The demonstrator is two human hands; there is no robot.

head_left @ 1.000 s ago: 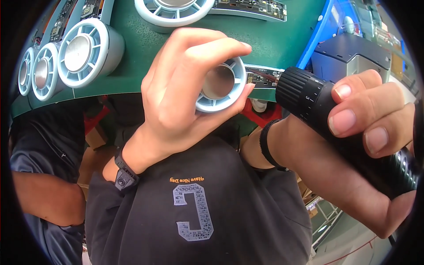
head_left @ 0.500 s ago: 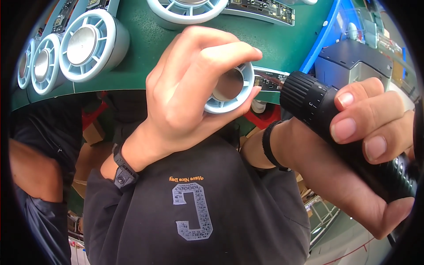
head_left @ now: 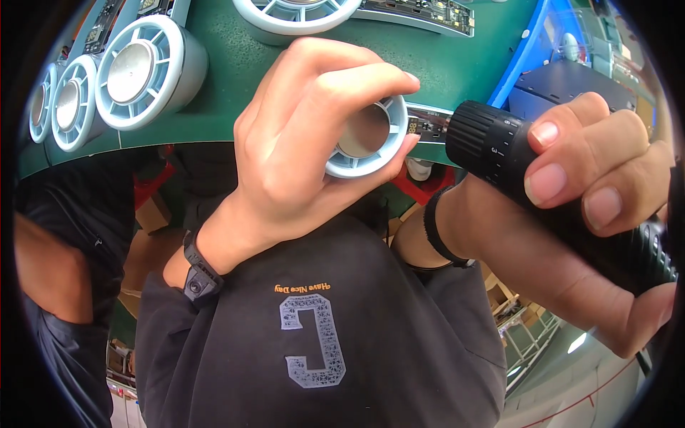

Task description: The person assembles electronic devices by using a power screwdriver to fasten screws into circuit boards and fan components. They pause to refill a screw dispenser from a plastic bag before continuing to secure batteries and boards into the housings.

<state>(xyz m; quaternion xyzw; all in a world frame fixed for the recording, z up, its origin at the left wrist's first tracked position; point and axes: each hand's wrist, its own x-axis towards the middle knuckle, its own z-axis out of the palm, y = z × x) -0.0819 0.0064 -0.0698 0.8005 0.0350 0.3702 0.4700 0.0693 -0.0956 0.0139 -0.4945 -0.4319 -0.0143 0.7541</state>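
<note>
My left hand (head_left: 285, 143) is closed around a light-blue round spoked housing (head_left: 374, 165) with a silvery disc in its middle. A narrow strip with a dark circuit board (head_left: 429, 128) extends to the right from behind the housing. My right hand (head_left: 589, 167) grips a black electric screwdriver (head_left: 492, 146) with a ribbed, numbered collar. Its bit points left at the circuit board; I cannot tell whether the tip touches it. My left fingers partly cover the housing.
Several similar light-blue spoked housings (head_left: 146, 75) lie on the green table (head_left: 221, 107). Another housing (head_left: 296, 21) with a board strip (head_left: 428, 16) sits at the far middle. A blue tray edge (head_left: 519, 60) and a grey box (head_left: 564, 93) stand right. Another person's arm (head_left: 53, 274) is at left.
The electric screwdriver and my right hand have shifted slightly up and left. My left hand and the housing have moved a little the same way, with the grip unchanged.
</note>
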